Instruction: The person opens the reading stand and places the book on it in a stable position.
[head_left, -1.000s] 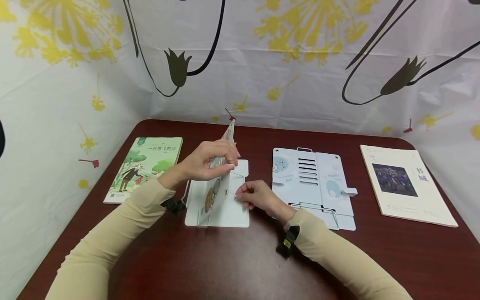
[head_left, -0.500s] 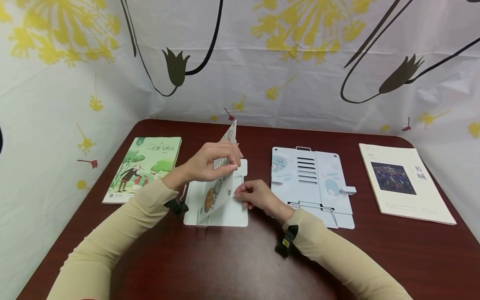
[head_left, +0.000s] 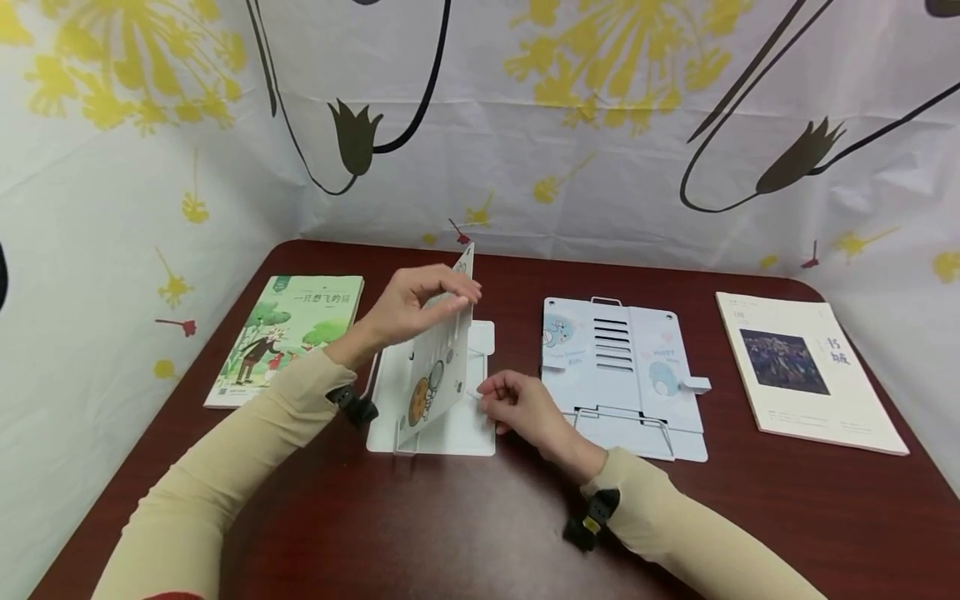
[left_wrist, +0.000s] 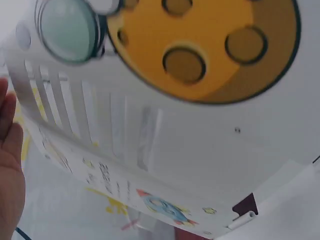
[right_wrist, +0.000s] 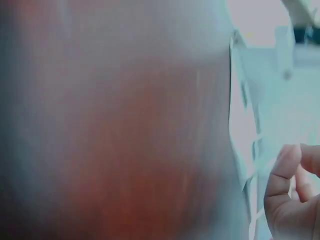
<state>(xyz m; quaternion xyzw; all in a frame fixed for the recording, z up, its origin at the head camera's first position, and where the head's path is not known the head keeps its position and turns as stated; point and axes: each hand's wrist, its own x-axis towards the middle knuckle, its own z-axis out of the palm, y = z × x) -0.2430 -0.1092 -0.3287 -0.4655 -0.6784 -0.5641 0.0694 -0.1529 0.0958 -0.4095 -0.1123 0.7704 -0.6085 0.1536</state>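
A white book stand (head_left: 437, 425) printed with a cartoon lies left of centre in the head view, its slotted panel (head_left: 455, 367) raised steeply from the base. My left hand (head_left: 416, 304) rests at the panel's upper edge, fingers fairly straight; its thumb and fingers show at the left of the left wrist view. Low on the panel's right side, my right hand (head_left: 521, 410) pinches a thin white wire support (head_left: 472, 393) between thumb and forefinger. The right wrist view shows these fingertips meeting, with the wire's end hidden between them.
Right of the hands lies a second book stand (head_left: 622, 350), pale blue, flat, with a wire bracket. A green picture book (head_left: 288, 337) lies at the left, a cream book (head_left: 810, 371) at the far right. Patterned white cloth (head_left: 480, 150) hangs behind the dark red table (head_left: 450, 533).
My left hand has lifted slightly along the panel and its fingers have straightened. My right hand has shifted a little right and nearer me. The raised panel has turned slightly.
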